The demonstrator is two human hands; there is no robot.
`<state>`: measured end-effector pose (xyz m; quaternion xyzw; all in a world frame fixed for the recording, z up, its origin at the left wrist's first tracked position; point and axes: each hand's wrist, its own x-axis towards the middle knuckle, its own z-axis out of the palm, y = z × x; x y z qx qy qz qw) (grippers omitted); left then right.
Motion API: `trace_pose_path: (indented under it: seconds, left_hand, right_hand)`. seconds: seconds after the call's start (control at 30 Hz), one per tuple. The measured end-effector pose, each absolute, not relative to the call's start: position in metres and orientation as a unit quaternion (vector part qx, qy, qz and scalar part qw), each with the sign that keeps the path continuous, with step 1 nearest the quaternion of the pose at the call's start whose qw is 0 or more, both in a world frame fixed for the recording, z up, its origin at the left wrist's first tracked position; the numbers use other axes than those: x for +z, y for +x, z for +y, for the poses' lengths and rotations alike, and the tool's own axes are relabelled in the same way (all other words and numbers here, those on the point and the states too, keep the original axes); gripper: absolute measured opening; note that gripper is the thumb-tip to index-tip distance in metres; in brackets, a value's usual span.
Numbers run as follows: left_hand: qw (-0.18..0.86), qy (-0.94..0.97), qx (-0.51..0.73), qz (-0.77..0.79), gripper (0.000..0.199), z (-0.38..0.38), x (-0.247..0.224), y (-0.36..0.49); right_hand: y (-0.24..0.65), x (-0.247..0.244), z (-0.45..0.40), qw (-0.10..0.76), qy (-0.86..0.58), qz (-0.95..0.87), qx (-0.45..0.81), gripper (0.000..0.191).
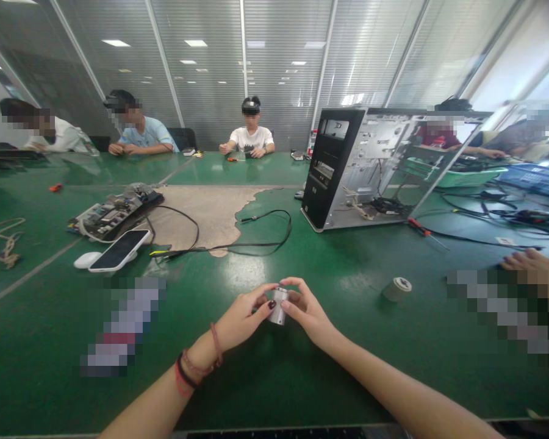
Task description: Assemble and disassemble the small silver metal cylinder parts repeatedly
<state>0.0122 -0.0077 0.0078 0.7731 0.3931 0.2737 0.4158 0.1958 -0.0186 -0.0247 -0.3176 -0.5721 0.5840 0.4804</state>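
Observation:
A small silver metal cylinder is held upright between my two hands, low in the middle of the view. My left hand grips it from the left, thumb on its near side. From the right, my right hand has its thumb and fingers round it, with the fingertips of both hands close together at its top. Several bracelets circle my left wrist. To the right, a similar cylinder with a pale top stands alone on the green table.
An open computer case stands back right, beside a red screwdriver. Left are a phone, a circuit assembly and black cables. Another person's hand rests at the right edge. People sit across the table.

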Motion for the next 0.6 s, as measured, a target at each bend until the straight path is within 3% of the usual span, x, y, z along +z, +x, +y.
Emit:
trace_pose_path:
  seconds: [0.17, 0.6]
  left_hand:
    - [0.437, 0.729, 0.308, 0.427, 0.035, -0.002, 0.008, 0.009]
    - [0.453, 0.681, 0.354, 0.454, 0.027, 0.002, 0.005, 0.010]
  right_hand:
    - [0.193, -0.023, -0.017, 0.475, -0.337, -0.488, 0.649, 0.039]
    - [0.202, -0.032, -0.007, 0.446, -0.316, -0.303, 0.781, 0.022]
